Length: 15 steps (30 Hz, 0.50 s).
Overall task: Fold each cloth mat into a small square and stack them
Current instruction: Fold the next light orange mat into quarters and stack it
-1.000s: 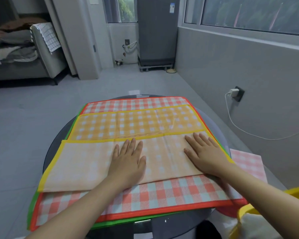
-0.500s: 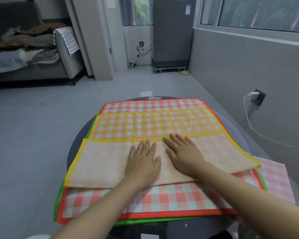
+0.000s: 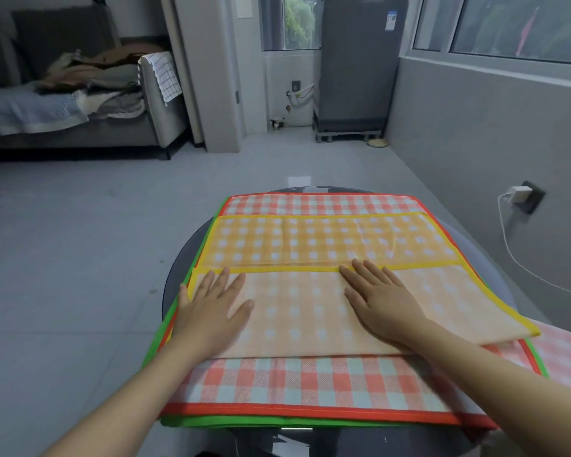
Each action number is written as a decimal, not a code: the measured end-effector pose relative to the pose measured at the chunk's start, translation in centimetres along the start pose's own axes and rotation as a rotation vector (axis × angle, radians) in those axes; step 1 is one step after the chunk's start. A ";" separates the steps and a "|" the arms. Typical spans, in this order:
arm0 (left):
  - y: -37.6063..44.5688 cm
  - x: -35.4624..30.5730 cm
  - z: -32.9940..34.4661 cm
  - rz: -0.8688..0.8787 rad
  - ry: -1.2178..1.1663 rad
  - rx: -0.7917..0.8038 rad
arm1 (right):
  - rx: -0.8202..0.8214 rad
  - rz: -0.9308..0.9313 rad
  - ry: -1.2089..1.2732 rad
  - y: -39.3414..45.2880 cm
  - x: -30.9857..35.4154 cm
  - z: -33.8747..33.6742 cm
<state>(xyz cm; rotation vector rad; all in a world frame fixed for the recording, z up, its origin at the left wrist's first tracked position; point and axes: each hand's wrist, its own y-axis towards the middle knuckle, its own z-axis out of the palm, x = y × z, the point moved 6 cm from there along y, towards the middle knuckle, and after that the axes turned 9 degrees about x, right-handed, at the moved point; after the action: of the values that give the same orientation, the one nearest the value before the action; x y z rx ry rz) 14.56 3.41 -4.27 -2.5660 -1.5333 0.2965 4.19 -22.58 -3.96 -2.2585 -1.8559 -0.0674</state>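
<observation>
With the orange-and-white checked cloth mat with yellow trim folded once, near flap doubled over, on the red-trimmed checked mat atop the round dark table: smoothing the first fold. Left hand flat, fingers spread, gripping nothing, near the left edge; right hand flat mid-flap. Next, probably: pinching one end, folding sideways.

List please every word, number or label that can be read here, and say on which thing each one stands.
None can be read.
Sticker on the grey appliance: printed, but too small and blurred.
Yellow-edged mat, red-edged mat, both hands flat on the yellow one: only checks, no writing.
</observation>
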 end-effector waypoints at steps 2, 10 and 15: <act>0.0 -0.2 0.0 0.003 -0.001 0.011 | 0.006 0.006 0.000 0.0 0.0 0.1; 1.7 -2.6 -2.5 0.067 -0.103 -0.037 | -0.108 -0.006 -0.021 1.4 0.5 -3.1; 6.6 -5.2 -4.5 0.113 -0.202 -0.071 | -0.158 0.007 0.012 5.8 -0.7 -4.8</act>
<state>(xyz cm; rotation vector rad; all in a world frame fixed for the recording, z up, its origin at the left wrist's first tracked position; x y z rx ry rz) 18.89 -4.35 -0.85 -2.7568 -1.4877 0.5386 10.19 -25.21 -0.18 -2.3614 -1.8983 -0.2334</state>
